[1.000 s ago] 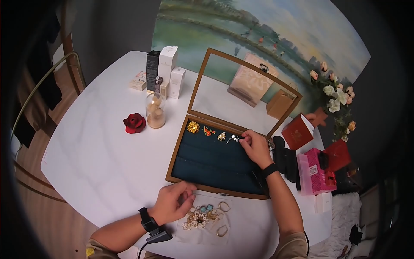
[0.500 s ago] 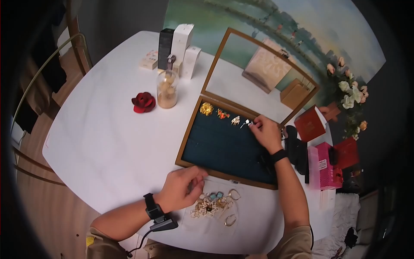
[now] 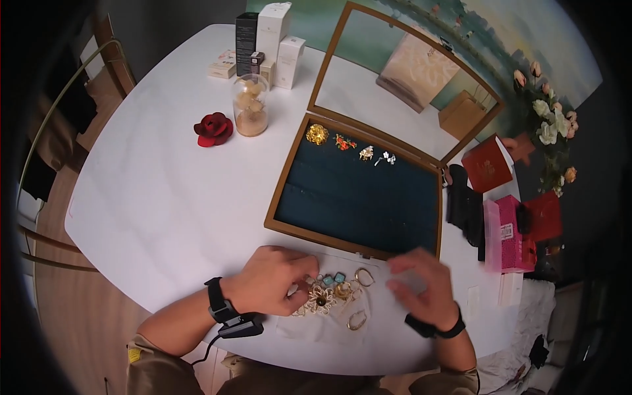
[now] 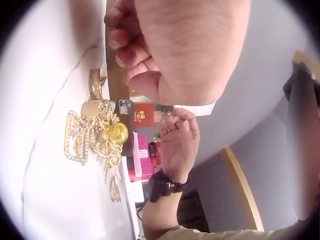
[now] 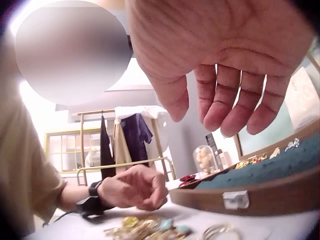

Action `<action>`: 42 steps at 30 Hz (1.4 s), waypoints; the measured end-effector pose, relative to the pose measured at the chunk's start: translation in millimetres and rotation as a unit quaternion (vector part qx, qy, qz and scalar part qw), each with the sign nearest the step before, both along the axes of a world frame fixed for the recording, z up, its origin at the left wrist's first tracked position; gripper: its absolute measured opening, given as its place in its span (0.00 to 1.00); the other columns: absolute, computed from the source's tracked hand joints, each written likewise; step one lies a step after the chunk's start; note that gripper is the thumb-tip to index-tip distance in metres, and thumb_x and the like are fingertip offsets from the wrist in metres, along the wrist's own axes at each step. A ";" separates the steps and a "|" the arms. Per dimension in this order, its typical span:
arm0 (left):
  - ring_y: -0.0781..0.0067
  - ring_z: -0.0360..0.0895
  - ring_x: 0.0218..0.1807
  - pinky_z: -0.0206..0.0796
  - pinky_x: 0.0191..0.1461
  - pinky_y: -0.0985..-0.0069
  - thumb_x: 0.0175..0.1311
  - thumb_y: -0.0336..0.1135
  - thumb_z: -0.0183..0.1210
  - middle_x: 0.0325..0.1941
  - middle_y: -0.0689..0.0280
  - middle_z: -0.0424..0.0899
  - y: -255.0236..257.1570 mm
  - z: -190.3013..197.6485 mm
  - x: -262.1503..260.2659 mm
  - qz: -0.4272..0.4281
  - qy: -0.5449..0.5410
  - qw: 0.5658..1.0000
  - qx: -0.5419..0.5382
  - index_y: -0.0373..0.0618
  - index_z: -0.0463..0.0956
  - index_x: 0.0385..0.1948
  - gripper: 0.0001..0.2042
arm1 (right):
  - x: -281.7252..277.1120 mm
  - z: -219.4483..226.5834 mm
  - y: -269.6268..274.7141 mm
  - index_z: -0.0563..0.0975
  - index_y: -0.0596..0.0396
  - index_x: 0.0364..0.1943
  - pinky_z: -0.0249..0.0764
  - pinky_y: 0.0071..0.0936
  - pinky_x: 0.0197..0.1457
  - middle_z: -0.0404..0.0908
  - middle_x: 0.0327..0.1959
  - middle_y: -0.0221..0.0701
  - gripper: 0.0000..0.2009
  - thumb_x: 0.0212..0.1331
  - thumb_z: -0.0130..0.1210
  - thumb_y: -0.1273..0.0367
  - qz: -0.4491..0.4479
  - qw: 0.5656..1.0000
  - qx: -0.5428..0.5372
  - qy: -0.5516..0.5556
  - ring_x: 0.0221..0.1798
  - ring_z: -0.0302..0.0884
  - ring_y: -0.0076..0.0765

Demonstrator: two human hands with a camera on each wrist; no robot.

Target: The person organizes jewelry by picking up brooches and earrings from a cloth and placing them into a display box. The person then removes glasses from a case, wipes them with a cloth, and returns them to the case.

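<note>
A wooden jewelry box (image 3: 359, 204) with a dark teal lining stands on the table, its framed glass lid raised. Along its back edge sit a gold flower brooch (image 3: 316, 134), a red-orange brooch (image 3: 344, 142), a small gold brooch (image 3: 367, 153) and a silver floral brooch (image 3: 386, 158). In front of the box lies a pile of jewelry (image 3: 321, 300) with turquoise pieces, beside two gold hoops (image 3: 363, 277). My left hand (image 3: 273, 280), fingers loosely curled and holding nothing, is at the pile's left. My right hand (image 5: 220, 55), relaxed and empty, hovers to the pile's right.
A red fabric flower (image 3: 214, 129), a glass dome (image 3: 251, 108) and several cosmetic boxes (image 3: 272, 33) stand at the back left. On the right are a red booklet (image 3: 488, 164), black cases (image 3: 465, 205) and a pink box (image 3: 507, 230). The lid rises behind the box.
My right hand has left the silver brooch at the box's back right and come down toward the pile in front. My left hand stays beside the pile. The head view has shifted.
</note>
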State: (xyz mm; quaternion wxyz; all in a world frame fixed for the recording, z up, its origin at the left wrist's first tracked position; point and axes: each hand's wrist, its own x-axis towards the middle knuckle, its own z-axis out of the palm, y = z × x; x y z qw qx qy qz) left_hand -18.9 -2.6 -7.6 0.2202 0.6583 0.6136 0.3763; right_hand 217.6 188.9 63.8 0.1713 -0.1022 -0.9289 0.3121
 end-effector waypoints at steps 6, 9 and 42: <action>0.59 0.82 0.31 0.75 0.35 0.65 0.48 0.32 0.64 0.32 0.62 0.83 1.1 -7.4 6.4 -0.038 -0.004 0.999 0.031 0.46 0.81 0.36 0.12 | 22.8 -27.6 -34.4 0.82 0.56 0.46 0.77 0.36 0.38 0.81 0.33 0.35 0.14 0.59 0.70 0.67 0.059 0.997 0.002 -0.043 0.35 0.80 0.43; 0.58 0.77 0.38 0.72 0.40 0.63 0.49 0.39 0.67 0.30 0.64 0.79 4.4 12.6 12.9 -0.056 0.054 0.996 0.049 0.45 0.80 0.37 0.14 | 26.3 -36.7 -35.6 0.82 0.56 0.46 0.77 0.36 0.39 0.81 0.33 0.34 0.13 0.61 0.69 0.66 0.057 0.998 -0.006 -0.040 0.35 0.80 0.42; 0.69 0.78 0.33 0.61 0.43 0.70 0.47 0.49 0.70 0.27 0.69 0.81 -4.3 22.5 24.4 -0.091 0.158 0.981 0.064 0.47 0.80 0.35 0.19 | 29.3 -72.3 -20.2 0.82 0.51 0.49 0.75 0.26 0.38 0.84 0.35 0.29 0.11 0.65 0.66 0.69 -0.016 0.977 -0.202 -0.072 0.38 0.86 0.29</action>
